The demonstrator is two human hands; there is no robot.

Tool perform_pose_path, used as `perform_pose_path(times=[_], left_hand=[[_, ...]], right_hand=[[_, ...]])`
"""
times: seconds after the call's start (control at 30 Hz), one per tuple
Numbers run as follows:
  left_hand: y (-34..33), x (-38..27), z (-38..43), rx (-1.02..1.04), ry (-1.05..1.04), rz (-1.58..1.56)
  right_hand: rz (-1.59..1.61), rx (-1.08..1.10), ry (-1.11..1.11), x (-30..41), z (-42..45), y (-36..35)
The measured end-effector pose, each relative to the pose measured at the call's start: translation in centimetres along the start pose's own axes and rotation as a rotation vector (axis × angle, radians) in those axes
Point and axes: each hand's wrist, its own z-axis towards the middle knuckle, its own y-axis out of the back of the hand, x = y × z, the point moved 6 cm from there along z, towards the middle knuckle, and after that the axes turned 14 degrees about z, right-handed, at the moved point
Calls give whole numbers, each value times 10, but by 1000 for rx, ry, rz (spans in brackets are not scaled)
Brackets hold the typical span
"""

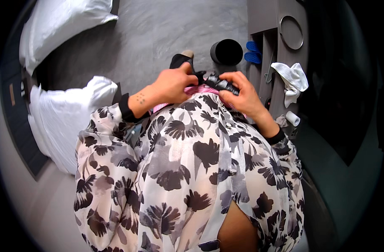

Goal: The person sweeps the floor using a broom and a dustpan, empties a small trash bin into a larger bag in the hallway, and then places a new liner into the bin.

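Note:
Both hands are raised before my waist. My left hand (174, 82) pinches one end of a bunched black plastic bag (221, 84), its fingertips at the dark folds. The bag's other end is gripped by my right hand (244, 93), between thumb and fingers. Pink-and-white striped cloth (204, 90) shows just below the bag, above my floral blouse (176, 151). Beyond my hands a black round bin (227, 52) stands on the grey floor, its inside dark.
Two beds with white bedding (66, 28) (72, 107) are at left. Along the right, a grey cabinet (263, 19) holds blue slippers (253, 52); on its top lie a metal ring (280, 32), a white towel (291, 80) and a white paper roll (293, 118).

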Motion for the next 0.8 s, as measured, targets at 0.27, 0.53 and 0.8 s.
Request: perform_pose_path(times=[0.27, 0.53, 0.8], left_hand=[[33, -26, 93, 158, -330, 260], [5, -17, 116, 591, -294, 453], [31, -16, 136, 227, -255, 486]], right_hand=[[64, -311, 65, 18, -16, 34], [344, -555, -39, -14, -36, 49], [-151, -226, 322, 19, 4, 12]])
